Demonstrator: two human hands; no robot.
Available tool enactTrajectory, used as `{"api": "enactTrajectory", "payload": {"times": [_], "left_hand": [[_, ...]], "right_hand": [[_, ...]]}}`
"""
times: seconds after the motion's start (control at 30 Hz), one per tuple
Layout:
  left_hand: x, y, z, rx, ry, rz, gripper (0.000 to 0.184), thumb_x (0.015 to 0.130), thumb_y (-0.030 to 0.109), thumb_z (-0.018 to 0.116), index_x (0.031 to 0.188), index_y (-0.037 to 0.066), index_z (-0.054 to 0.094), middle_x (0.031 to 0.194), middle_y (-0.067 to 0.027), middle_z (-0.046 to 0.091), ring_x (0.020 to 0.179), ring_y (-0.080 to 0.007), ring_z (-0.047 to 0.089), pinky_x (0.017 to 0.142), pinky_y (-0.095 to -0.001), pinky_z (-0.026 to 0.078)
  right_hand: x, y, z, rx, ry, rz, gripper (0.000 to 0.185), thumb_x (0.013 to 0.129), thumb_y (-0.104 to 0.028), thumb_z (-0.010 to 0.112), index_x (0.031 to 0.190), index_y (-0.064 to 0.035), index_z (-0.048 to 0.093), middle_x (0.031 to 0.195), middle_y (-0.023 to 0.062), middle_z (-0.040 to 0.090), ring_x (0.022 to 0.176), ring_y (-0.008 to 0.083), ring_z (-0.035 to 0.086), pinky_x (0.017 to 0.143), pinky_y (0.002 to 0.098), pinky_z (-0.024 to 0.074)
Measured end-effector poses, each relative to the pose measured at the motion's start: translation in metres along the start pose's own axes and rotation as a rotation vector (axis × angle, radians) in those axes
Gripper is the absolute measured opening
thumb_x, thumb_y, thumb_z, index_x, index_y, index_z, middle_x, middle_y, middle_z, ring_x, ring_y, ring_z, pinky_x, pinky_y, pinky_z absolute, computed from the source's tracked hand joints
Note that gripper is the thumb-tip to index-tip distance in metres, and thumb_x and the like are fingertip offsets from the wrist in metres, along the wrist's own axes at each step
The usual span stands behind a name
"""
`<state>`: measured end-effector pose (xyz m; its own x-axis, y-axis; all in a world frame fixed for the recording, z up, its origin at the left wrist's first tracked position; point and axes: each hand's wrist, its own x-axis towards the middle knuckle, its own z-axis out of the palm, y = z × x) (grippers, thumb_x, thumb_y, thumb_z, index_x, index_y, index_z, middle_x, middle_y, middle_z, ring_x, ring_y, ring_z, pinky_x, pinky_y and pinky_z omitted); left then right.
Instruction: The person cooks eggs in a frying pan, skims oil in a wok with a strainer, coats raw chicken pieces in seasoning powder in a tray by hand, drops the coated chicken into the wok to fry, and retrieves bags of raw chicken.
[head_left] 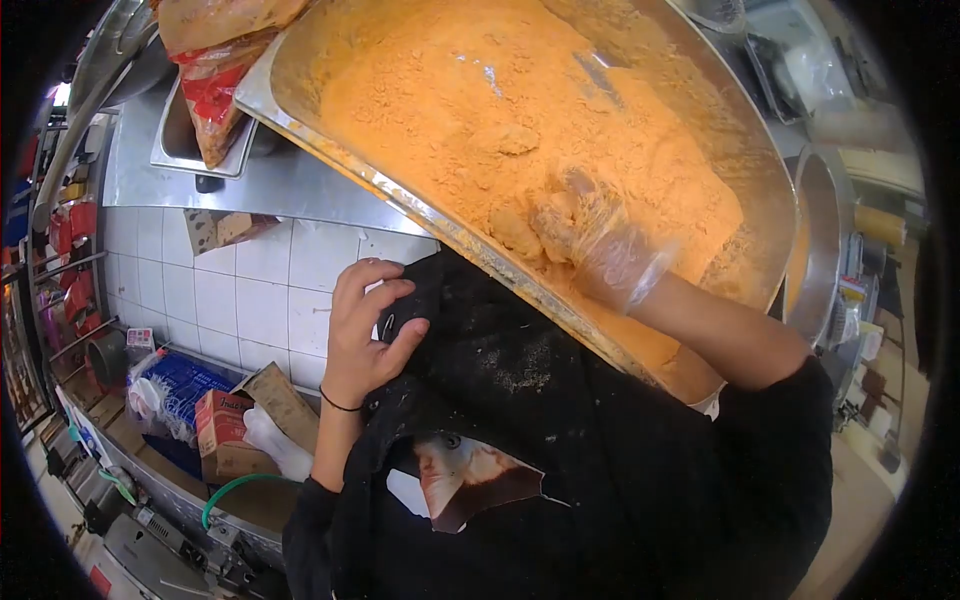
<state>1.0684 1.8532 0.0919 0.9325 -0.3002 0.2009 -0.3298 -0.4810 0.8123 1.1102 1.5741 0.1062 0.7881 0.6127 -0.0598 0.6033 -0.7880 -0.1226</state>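
Observation:
A large metal tray (440,222) is filled with orange breading flour (420,100). My right hand (590,235), in a clear plastic glove caked with the flour, is down in it with the fingers curled. Whatever those fingers close on is hidden by the coating. Lumpy flour-coated pieces (515,232) lie right beside the fingers, and another coated lump (505,140) is farther in. My left hand (365,325) is bare and holds nothing. Its fingers are apart and slightly bent, by the black apron (480,370) below the tray's near edge.
A red-marked plastic bag (212,90) hangs over a small metal pan (170,145) on the steel counter (300,175). Below at left are a cardboard box (225,430), a blue package (185,385) and a green hose (235,485). A round metal bowl (825,200) stands at right.

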Motion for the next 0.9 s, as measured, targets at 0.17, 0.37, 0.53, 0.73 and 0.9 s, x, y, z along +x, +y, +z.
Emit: {"api": "enactTrajectory", "payload": {"times": [0.17, 0.37, 0.53, 0.73, 0.9], "left_hand": [[0.0, -0.004, -0.001, -0.011, -0.003, 0.006, 0.028, 0.063, 0.015, 0.067, 0.085, 0.003, 0.055, 0.096, -0.0135, 0.052, 0.093, -0.0309, 0.048, 0.082, -0.0381, 0.037], [-0.004, -0.007, -0.007, -0.015, 0.009, -0.005, 0.029, 0.064, 0.016, 0.067, 0.087, 0.004, 0.054, 0.096, -0.0135, 0.052, 0.092, -0.0313, 0.048, 0.081, -0.0385, 0.037], [-0.006, -0.005, -0.008, -0.022, -0.004, 0.039, 0.026, 0.066, 0.016, 0.065, 0.088, 0.006, 0.055, 0.097, -0.0127, 0.052, 0.093, -0.0296, 0.049, 0.08, -0.0388, 0.038], [-0.017, -0.01, -0.018, -0.018, 0.043, 0.026, 0.028, 0.073, 0.02, 0.064, 0.094, 0.006, 0.053, 0.101, -0.0119, 0.05, 0.097, -0.0281, 0.047, 0.084, -0.0369, 0.036], [-0.02, -0.004, -0.021, -0.009, 0.088, 0.051, 0.027, 0.073, 0.02, 0.063, 0.094, 0.007, 0.053, 0.101, -0.0113, 0.049, 0.096, -0.027, 0.047, 0.083, -0.0355, 0.037]], "right_hand": [[0.008, 0.025, 0.018, 0.047, -0.066, -0.066, 0.04, 0.072, -0.01, 0.051, 0.112, -0.0127, 0.047, 0.107, 0.0124, 0.049, 0.1, 0.03, 0.046, 0.081, 0.0376, 0.0414], [0.042, -0.006, -0.035, 0.132, -0.406, -0.076, 0.042, 0.071, -0.008, 0.049, 0.113, -0.0112, 0.045, 0.098, 0.0136, 0.054, 0.087, 0.0265, 0.055, 0.063, 0.0345, 0.0477], [0.06, -0.024, -0.021, 0.073, -0.475, -0.045, 0.044, 0.073, -0.009, 0.052, 0.116, -0.0164, 0.044, 0.095, 0.0154, 0.055, 0.083, 0.028, 0.057, 0.066, 0.0384, 0.0474], [0.062, -0.022, -0.034, -0.02, -0.396, -0.031, 0.025, 0.071, -0.021, 0.056, 0.095, -0.0157, 0.057, 0.089, 0.0193, 0.05, 0.081, 0.0323, 0.053, 0.064, 0.0404, 0.0457], [0.051, 0.009, 0.008, -0.069, -0.296, -0.184, 0.025, 0.068, -0.019, 0.056, 0.093, -0.0162, 0.057, 0.091, 0.022, 0.048, 0.08, 0.0344, 0.053, 0.061, 0.043, 0.0453]]}}
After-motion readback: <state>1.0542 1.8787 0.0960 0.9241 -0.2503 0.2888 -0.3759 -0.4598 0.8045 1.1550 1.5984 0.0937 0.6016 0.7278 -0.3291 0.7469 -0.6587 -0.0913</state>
